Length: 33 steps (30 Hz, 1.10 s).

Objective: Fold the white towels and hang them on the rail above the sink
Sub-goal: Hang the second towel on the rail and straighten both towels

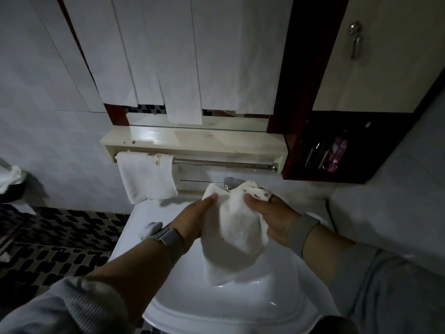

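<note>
A towel (147,175) hangs at the left end of the rail (224,163), under the shelf (192,138). Nearer the camera, above the sink (216,307), both hands hold a second towel (234,227) between them: left hand (192,218) on its left, right hand (272,218) on its right

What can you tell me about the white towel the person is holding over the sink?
The held towel is a small white terry cloth, soft and fluffy in look, bunched rather than flat. A brownish pattern marks its upper edge near the right hand. The left hand pinches its upper left part and the right hand pinches its upper right, so the rest droops loosely above the sink. It is not yet folded neatly or on the rail.
</note>
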Available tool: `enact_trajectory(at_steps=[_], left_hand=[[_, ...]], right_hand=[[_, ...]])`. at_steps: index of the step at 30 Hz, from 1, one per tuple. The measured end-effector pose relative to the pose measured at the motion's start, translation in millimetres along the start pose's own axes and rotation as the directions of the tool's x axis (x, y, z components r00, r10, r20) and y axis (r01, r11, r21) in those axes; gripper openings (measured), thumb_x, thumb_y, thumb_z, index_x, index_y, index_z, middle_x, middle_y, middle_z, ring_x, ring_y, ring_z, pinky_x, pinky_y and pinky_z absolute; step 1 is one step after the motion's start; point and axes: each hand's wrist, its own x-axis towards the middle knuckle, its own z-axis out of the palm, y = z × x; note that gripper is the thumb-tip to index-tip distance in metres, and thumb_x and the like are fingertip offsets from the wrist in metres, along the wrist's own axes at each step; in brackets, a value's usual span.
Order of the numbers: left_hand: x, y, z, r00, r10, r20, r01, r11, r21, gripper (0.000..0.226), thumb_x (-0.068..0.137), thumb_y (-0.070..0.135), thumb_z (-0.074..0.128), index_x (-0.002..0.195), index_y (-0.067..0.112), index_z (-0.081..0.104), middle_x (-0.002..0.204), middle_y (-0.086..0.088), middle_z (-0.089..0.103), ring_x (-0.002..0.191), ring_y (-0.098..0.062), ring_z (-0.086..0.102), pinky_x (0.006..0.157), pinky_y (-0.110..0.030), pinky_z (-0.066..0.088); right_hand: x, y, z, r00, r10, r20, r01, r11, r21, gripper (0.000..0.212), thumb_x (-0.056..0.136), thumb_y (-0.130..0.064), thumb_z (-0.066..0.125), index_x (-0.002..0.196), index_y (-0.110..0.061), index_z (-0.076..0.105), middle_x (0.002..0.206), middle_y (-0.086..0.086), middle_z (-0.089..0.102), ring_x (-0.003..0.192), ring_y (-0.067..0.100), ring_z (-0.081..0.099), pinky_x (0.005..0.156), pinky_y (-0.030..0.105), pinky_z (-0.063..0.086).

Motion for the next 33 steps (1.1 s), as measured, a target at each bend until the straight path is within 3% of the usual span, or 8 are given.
enact_trajectory(at_steps=[4, 9, 13, 15, 22, 27, 31, 33], left_hand=[[6.9, 8.0, -13.9, 0.991, 0.059, 0.121, -0.068, 0.995, 0.076, 0.053, 0.071, 0.047, 0.081, 0.117, 0.025, 0.065, 0.108, 0.0, 0.077, 0.102, -0.024, 0.072, 0.083, -0.04, 0.061], [33.6, 26.9, -55.1, 0.997, 0.029, 0.073, -0.028, 0.999, -0.027, 0.02, 0.09, 0.024, 0.069, 0.109, 0.021, 0.066, 0.108, -0.007, 0.074, 0.106, -0.032, 0.068, 0.09, -0.045, 0.058], [53.3, 35.0, -81.3, 0.999, 0.0, 0.05, 0.0, 1.0, -0.009, 0.034, 0.089, 0.045, 0.066, 0.109, 0.018, 0.07, 0.112, -0.011, 0.075, 0.109, -0.036, 0.068, 0.099, -0.053, 0.053], [65.4, 41.2, -92.8, 0.999, -0.011, 0.052, 0.011, 1.0, 0.004, 0.042, 0.089, 0.051, 0.063, 0.11, 0.015, 0.071, 0.109, -0.012, 0.077, 0.106, -0.035, 0.07, 0.1, -0.051, 0.052], [96.7, 54.8, -121.9, 0.958, -0.085, 0.274, 0.059, 0.993, 0.103, 0.046, 0.087, 0.051, 0.064, 0.116, 0.016, 0.07, 0.113, -0.008, 0.076, 0.106, -0.028, 0.072, 0.098, -0.043, 0.054], [114.7, 53.6, -128.8, 0.961, -0.069, 0.268, 0.036, 0.991, 0.128, 0.04, 0.092, 0.038, 0.064, 0.121, 0.01, 0.068, 0.114, -0.013, 0.075, 0.108, -0.033, 0.071, 0.103, -0.05, 0.051], [128.3, 55.5, -124.7, 0.977, -0.013, 0.211, -0.02, 0.988, 0.153, 0.075, 0.072, 0.072, 0.065, 0.126, 0.021, 0.064, 0.121, -0.01, 0.072, 0.112, -0.033, 0.067, 0.104, -0.052, 0.048], [136.0, 57.7, -122.6, 0.981, -0.032, 0.192, 0.007, 0.991, 0.134, 0.098, 0.065, 0.081, 0.065, 0.14, 0.02, 0.052, 0.136, -0.008, 0.063, 0.122, -0.03, 0.06, 0.111, -0.051, 0.041]], right_hand=[[17.1, -14.7, 25.9, 0.995, -0.073, -0.065, 0.056, 0.968, -0.243, 0.037, 0.079, -0.047, 0.068, 0.112, -0.031, 0.069, 0.112, 0.004, 0.073, 0.105, 0.025, 0.069, 0.099, 0.051, 0.052], [50.8, -26.8, 51.3, 0.989, -0.132, -0.068, 0.082, 0.868, -0.489, 0.033, 0.077, -0.056, 0.069, 0.095, -0.029, 0.068, 0.102, 0.001, 0.073, 0.097, 0.02, 0.069, 0.095, 0.045, 0.054], [69.2, -13.8, 47.7, 0.994, 0.034, -0.104, -0.086, 0.836, -0.541, 0.092, 0.048, -0.07, 0.082, 0.124, -0.022, 0.062, 0.127, -0.006, 0.063, 0.111, 0.015, 0.062, 0.103, 0.035, 0.048], [76.8, -11.7, 52.9, 0.989, 0.047, -0.137, -0.115, 0.828, -0.549, 0.07, 0.072, -0.055, 0.077, 0.13, -0.023, 0.054, 0.127, -0.008, 0.057, 0.116, 0.015, 0.056, 0.106, 0.031, 0.043], [119.8, -12.4, 73.2, 0.941, 0.092, -0.326, -0.129, 0.987, -0.094, 0.058, 0.07, -0.059, 0.073, 0.113, -0.021, 0.071, 0.11, 0.001, 0.075, 0.104, 0.027, 0.069, 0.101, 0.051, 0.049], [136.0, -29.1, 72.0, 0.918, 0.11, -0.381, -0.104, 0.994, 0.037, 0.042, 0.087, -0.046, 0.066, 0.121, -0.021, 0.067, 0.115, 0.005, 0.073, 0.103, 0.027, 0.069, 0.096, 0.044, 0.053], [132.2, -25.1, 63.4, 0.919, 0.259, -0.296, -0.174, 0.943, 0.283, 0.042, 0.087, -0.043, 0.067, 0.123, -0.023, 0.062, 0.115, 0.006, 0.07, 0.1, 0.029, 0.069, 0.076, 0.039, 0.055], [127.1, -17.3, 58.6, 0.919, 0.296, -0.259, -0.207, 0.924, 0.323, 0.041, 0.082, -0.042, 0.071, 0.118, -0.025, 0.061, 0.119, 0.008, 0.069, 0.103, 0.032, 0.069, 0.082, 0.043, 0.055]])
